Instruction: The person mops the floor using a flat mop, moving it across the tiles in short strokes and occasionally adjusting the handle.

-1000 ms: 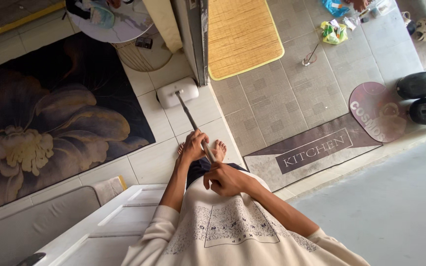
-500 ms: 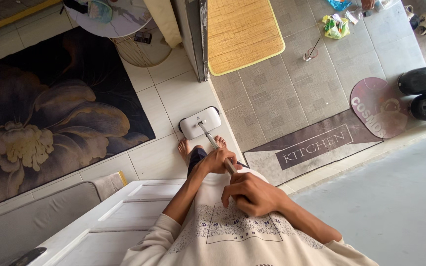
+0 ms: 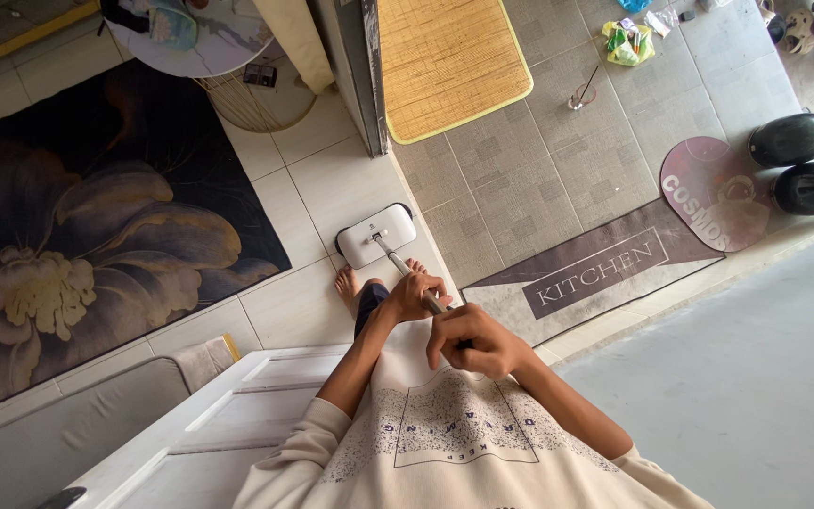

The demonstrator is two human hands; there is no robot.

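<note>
Standing on pale tile point(image 3: 317, 188) between a dark rug point(image 3: 96, 245) at 9 o'clock and mats at 2, left hand point(image 3: 414, 295) and right hand point(image 3: 476, 341) curl fingers around the mop point(image 3: 376, 236) handle, head at 12.

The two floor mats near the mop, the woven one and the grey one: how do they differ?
The woven mat is straw-yellow, plain and roughly rectangular; the grey mat is dark, lettered and angular. The woven mat lies beyond the mop head; the grey mat lies beside the feet. Both lie flat on grey tiles.
</note>
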